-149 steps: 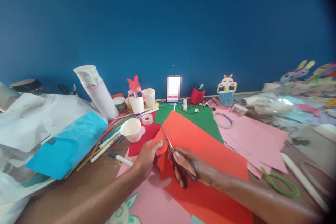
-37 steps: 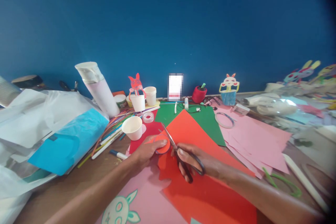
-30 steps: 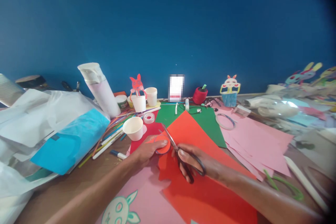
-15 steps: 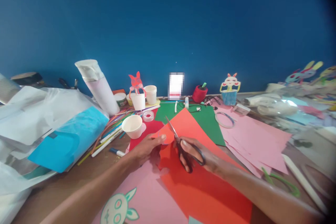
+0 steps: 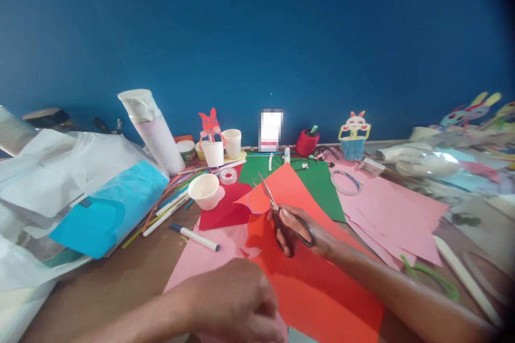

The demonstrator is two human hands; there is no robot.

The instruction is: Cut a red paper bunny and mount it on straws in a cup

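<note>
The left hand [image 5: 237,300] has drawn back nearer the body, its grip impossible to tell. The right grip holds black-handled metal scissors [image 5: 274,205], blades angled away and leftward, beside the purple-outlined orange paper [image 5: 259,199], nearer the right hand [image 5: 319,235]

Bare left hand [image 5: 237,300], bare right hand [image 5: 295,228], slim bare forearms [image 5: 386,284]
</note>
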